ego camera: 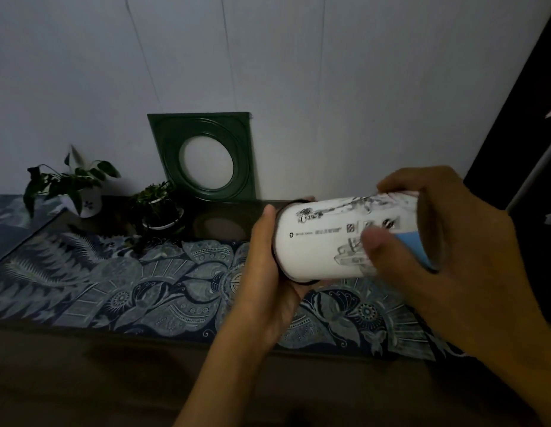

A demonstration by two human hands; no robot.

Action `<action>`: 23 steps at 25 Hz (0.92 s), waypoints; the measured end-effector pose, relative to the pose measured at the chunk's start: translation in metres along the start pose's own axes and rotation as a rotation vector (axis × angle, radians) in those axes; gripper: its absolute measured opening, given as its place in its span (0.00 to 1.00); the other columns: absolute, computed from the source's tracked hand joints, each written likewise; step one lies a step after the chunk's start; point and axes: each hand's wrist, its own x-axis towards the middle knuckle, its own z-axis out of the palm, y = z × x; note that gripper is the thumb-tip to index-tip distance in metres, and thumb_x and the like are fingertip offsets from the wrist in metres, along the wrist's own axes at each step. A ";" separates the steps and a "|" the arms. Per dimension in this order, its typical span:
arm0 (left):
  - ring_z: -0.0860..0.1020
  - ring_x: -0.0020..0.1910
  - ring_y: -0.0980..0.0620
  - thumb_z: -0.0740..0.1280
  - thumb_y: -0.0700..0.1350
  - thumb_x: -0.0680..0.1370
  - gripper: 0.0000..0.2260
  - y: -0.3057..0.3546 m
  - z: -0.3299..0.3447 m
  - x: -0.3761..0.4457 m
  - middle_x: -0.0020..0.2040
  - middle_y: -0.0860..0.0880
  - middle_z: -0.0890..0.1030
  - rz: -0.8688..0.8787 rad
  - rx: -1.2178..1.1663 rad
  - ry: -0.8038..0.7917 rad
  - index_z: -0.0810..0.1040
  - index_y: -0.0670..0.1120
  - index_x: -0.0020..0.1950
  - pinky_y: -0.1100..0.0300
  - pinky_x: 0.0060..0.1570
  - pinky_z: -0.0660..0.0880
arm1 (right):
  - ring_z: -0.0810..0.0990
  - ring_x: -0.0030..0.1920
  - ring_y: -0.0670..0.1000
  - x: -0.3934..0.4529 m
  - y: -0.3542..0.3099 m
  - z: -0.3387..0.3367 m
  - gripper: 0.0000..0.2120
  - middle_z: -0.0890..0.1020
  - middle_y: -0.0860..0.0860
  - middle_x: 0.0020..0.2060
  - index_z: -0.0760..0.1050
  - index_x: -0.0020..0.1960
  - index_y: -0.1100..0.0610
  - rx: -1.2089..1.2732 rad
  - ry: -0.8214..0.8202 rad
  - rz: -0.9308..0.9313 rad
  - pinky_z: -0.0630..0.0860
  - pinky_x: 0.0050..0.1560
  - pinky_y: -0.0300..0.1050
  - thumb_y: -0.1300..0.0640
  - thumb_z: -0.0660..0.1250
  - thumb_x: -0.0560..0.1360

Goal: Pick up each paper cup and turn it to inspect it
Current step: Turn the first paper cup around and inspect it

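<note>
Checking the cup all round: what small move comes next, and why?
Probably roll the paper cup a little further between the left hand at its base and the right hand at its rim; it lies sideways with only one printed side showing.

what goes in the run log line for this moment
cup: held sideways off table | left hand: cups base | right hand: grips rim end | step: inspecting

Two bare hands and forearms are seen, entering from the lower edge of the view. No sleeve, glove, watch or ring is seen on the left hand (268, 291) or its forearm, which is uncovered as far as it is shown. The right hand (471, 266) is likewise uncovered, with no jewellery or band at the wrist. Short, unpainted nails are shown on the fingers (373, 241). Finer detail is lost to the dim light.
</note>
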 end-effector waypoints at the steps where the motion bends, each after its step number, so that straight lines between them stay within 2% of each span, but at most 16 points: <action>1: 0.85 0.53 0.44 0.58 0.60 0.82 0.19 -0.002 0.000 0.001 0.59 0.46 0.86 0.113 0.037 -0.007 0.83 0.54 0.62 0.50 0.40 0.83 | 0.82 0.38 0.34 0.003 0.000 -0.001 0.18 0.79 0.38 0.41 0.72 0.53 0.54 0.097 0.049 0.082 0.76 0.30 0.25 0.41 0.67 0.72; 3: 0.83 0.52 0.46 0.54 0.58 0.83 0.16 -0.007 0.002 0.001 0.60 0.46 0.83 0.355 0.158 -0.001 0.80 0.60 0.61 0.53 0.35 0.80 | 0.82 0.32 0.34 0.007 0.005 0.000 0.18 0.83 0.41 0.35 0.71 0.48 0.56 0.267 0.074 0.266 0.72 0.22 0.27 0.40 0.65 0.75; 5: 0.83 0.52 0.45 0.54 0.59 0.80 0.16 -0.009 0.005 0.001 0.59 0.45 0.82 0.433 0.208 0.011 0.80 0.62 0.58 0.52 0.35 0.79 | 0.82 0.33 0.35 0.006 0.008 0.000 0.20 0.84 0.39 0.37 0.71 0.49 0.56 0.279 0.066 0.272 0.72 0.22 0.27 0.38 0.65 0.74; 7: 0.85 0.50 0.45 0.56 0.59 0.80 0.17 -0.007 0.005 -0.001 0.55 0.48 0.86 0.275 0.128 0.039 0.83 0.58 0.56 0.52 0.36 0.80 | 0.84 0.40 0.40 0.004 0.005 -0.001 0.17 0.82 0.44 0.41 0.70 0.53 0.52 0.164 0.058 0.136 0.77 0.28 0.28 0.40 0.62 0.73; 9: 0.86 0.51 0.42 0.59 0.63 0.79 0.20 -0.003 0.005 -0.004 0.57 0.45 0.87 0.028 0.030 -0.012 0.85 0.53 0.56 0.49 0.38 0.83 | 0.81 0.44 0.39 0.001 0.003 -0.002 0.18 0.78 0.47 0.47 0.67 0.57 0.50 0.033 0.042 -0.007 0.78 0.35 0.25 0.41 0.61 0.72; 10: 0.86 0.51 0.40 0.60 0.64 0.78 0.21 -0.003 0.006 -0.006 0.57 0.43 0.87 -0.039 0.019 -0.046 0.85 0.51 0.56 0.48 0.38 0.84 | 0.80 0.45 0.38 0.001 0.003 -0.002 0.18 0.77 0.47 0.47 0.66 0.58 0.50 0.013 0.051 -0.025 0.77 0.36 0.23 0.42 0.62 0.72; 11: 0.86 0.52 0.40 0.61 0.64 0.78 0.21 -0.003 0.006 -0.007 0.57 0.43 0.87 -0.034 0.030 -0.060 0.85 0.52 0.57 0.48 0.38 0.85 | 0.81 0.43 0.38 0.001 0.004 -0.002 0.17 0.76 0.44 0.46 0.67 0.56 0.50 0.032 0.073 0.000 0.76 0.34 0.23 0.43 0.62 0.73; 13: 0.86 0.53 0.41 0.61 0.62 0.79 0.18 -0.004 0.008 -0.009 0.58 0.49 0.85 0.178 0.157 -0.038 0.80 0.55 0.62 0.50 0.36 0.84 | 0.83 0.38 0.38 0.003 0.008 0.001 0.13 0.79 0.39 0.38 0.69 0.52 0.52 0.197 0.134 0.138 0.75 0.26 0.26 0.43 0.62 0.74; 15: 0.83 0.53 0.43 0.59 0.62 0.77 0.18 -0.005 0.010 -0.009 0.59 0.53 0.81 0.444 0.349 -0.001 0.75 0.60 0.64 0.55 0.35 0.82 | 0.81 0.27 0.40 0.002 0.016 0.004 0.14 0.82 0.42 0.34 0.71 0.47 0.55 0.356 0.154 0.307 0.71 0.20 0.30 0.43 0.61 0.75; 16: 0.82 0.53 0.43 0.58 0.61 0.76 0.18 -0.005 0.011 -0.009 0.59 0.56 0.80 0.528 0.417 0.016 0.74 0.62 0.64 0.57 0.35 0.81 | 0.79 0.23 0.42 0.001 0.020 0.005 0.16 0.82 0.43 0.34 0.71 0.47 0.55 0.387 0.137 0.359 0.70 0.19 0.32 0.42 0.60 0.75; 18: 0.81 0.55 0.43 0.58 0.61 0.75 0.17 -0.002 0.010 -0.009 0.58 0.58 0.79 0.569 0.472 0.050 0.75 0.64 0.62 0.53 0.38 0.81 | 0.77 0.21 0.46 -0.003 0.024 0.008 0.19 0.83 0.45 0.36 0.72 0.47 0.54 0.417 0.094 0.390 0.70 0.18 0.35 0.38 0.58 0.73; 20: 0.81 0.55 0.47 0.59 0.62 0.75 0.18 0.003 0.007 -0.008 0.58 0.58 0.79 0.562 0.516 0.073 0.76 0.63 0.62 0.51 0.42 0.80 | 0.81 0.26 0.44 -0.009 0.026 0.012 0.18 0.84 0.43 0.39 0.72 0.47 0.52 0.422 0.095 0.373 0.72 0.20 0.34 0.38 0.57 0.72; 23: 0.81 0.54 0.56 0.59 0.63 0.75 0.18 0.011 0.004 -0.006 0.59 0.60 0.80 0.552 0.591 0.081 0.77 0.63 0.62 0.56 0.42 0.79 | 0.83 0.42 0.37 -0.017 0.027 0.020 0.14 0.82 0.38 0.42 0.72 0.51 0.48 0.284 0.144 0.244 0.77 0.29 0.28 0.40 0.59 0.74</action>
